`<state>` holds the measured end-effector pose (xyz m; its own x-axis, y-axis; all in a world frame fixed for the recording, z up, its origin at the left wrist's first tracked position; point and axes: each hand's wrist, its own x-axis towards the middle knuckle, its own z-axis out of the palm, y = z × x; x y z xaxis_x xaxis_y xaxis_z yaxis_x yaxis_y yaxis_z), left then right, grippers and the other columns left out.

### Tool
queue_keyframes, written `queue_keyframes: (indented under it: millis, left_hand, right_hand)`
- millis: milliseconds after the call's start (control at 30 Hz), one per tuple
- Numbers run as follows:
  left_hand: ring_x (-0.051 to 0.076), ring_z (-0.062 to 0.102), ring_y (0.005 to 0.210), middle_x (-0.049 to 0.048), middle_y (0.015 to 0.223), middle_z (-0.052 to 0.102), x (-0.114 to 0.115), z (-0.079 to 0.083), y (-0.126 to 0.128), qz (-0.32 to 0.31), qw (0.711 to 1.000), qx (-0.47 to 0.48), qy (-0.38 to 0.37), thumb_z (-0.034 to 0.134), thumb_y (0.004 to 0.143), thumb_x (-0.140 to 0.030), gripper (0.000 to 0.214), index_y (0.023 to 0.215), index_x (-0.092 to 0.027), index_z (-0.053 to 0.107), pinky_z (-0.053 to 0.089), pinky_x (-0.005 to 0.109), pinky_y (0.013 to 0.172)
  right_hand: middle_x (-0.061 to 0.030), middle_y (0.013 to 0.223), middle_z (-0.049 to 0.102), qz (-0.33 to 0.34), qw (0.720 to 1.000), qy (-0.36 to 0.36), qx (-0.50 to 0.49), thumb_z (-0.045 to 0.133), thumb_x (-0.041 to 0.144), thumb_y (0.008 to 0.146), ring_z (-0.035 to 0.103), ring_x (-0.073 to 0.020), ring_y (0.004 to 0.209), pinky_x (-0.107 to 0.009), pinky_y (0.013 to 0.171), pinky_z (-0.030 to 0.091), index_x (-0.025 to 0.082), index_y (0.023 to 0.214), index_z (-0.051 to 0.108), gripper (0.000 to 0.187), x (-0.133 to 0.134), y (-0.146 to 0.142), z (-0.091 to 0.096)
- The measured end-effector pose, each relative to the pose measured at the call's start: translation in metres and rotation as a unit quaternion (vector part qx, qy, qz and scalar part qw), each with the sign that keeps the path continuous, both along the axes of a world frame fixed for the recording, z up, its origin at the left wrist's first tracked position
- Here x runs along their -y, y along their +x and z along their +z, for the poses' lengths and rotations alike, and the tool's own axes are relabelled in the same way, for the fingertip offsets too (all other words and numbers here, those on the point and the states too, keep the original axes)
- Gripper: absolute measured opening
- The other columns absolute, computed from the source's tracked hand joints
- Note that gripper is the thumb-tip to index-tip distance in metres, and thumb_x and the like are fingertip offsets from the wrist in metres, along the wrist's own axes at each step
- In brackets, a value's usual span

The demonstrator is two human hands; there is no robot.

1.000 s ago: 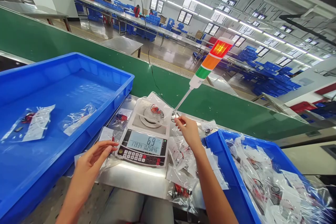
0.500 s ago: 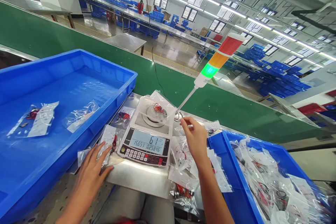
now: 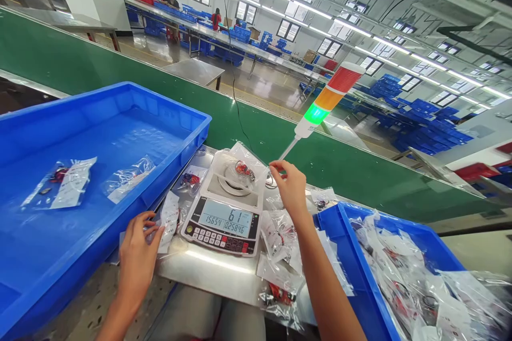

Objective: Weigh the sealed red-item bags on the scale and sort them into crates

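A white counting scale [image 3: 224, 208] stands on the steel bench, its display reading 61. A clear plastic bag with red parts [image 3: 242, 167] lies on its pan. My right hand [image 3: 290, 187] reaches beside the pan's right edge, fingers pinched at the bag's corner. My left hand [image 3: 138, 248] is curled around a clear bag with a white paper slip [image 3: 169, 218], lifted just left of the scale. More filled bags [image 3: 280, 234] lie to the right of the scale.
A large blue tray [image 3: 176, 141] on the left holds a few bags. Another blue tray [image 3: 348, 245] on the right is heaped with bags. A signal tower [image 3: 326, 98] glows green. A green conveyor [image 3: 336, 162] runs behind; people work at far benches.
The tower light went from red to green and the scale reading dropped from 69 to 61. My left hand picked a bag up from the bench; my right hand moved up toward the pan.
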<state>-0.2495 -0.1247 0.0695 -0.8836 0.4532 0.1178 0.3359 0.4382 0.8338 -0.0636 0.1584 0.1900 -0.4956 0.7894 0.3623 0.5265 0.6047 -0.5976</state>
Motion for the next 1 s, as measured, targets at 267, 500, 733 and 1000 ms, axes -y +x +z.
queue_keyframes:
  millis: [267,500,733,1000]
  left_hand:
    - [0.035,0.072,0.099,0.0126,0.101,0.076,-0.013,0.026,0.0,0.046,0.998,-0.028,-0.027,0.044,0.087,-0.048,0.038,0.109,-0.023,0.061,0.053,0.046,0.088]
    - [0.032,0.073,0.095,0.0076,0.099,0.077,-0.002,0.089,0.016,0.129,0.979,-0.136,0.081,0.053,0.093,-0.052,0.037,0.105,-0.021,0.07,0.054,0.046,0.091]
    - [0.023,0.073,0.096,0.0042,0.1,0.076,-0.093,0.142,0.011,-0.071,0.961,-0.11,0.244,0.059,0.092,-0.033,0.018,0.099,-0.019,0.067,0.058,0.037,0.092]
    - [0.017,0.073,0.087,0.0008,0.09,0.078,-0.218,0.157,-0.005,-0.384,0.9,-0.169,0.12,0.056,0.086,-0.009,0.019,0.088,-0.019,0.072,0.055,0.027,0.082]
  right_hand:
    - [-0.0086,0.097,0.077,0.067,0.997,-0.007,0.045,0.069,0.026,0.08,0.065,-0.0267,0.097,-0.044,0.089,0.049,0.021,0.069,0.069,0.012,-0.05,-0.053,0.004]
    - [-0.0002,0.074,0.071,0.134,0.991,0.005,0.004,0.062,0.022,0.083,0.065,-0.0186,0.074,-0.036,0.077,0.051,0.022,0.074,0.066,0.01,-0.04,-0.068,0.06]
    - [-0.0041,0.102,0.077,0.217,0.968,-0.023,-0.121,0.06,0.028,0.091,0.071,-0.0161,0.092,-0.036,0.092,0.053,0.021,0.102,0.069,0.016,-0.022,-0.11,0.103]
    - [-0.0069,0.101,0.08,0.133,0.977,-0.011,-0.169,0.058,0.033,0.09,0.073,-0.0205,0.099,-0.037,0.085,0.055,0.021,0.101,0.069,0.02,-0.016,-0.024,0.1]
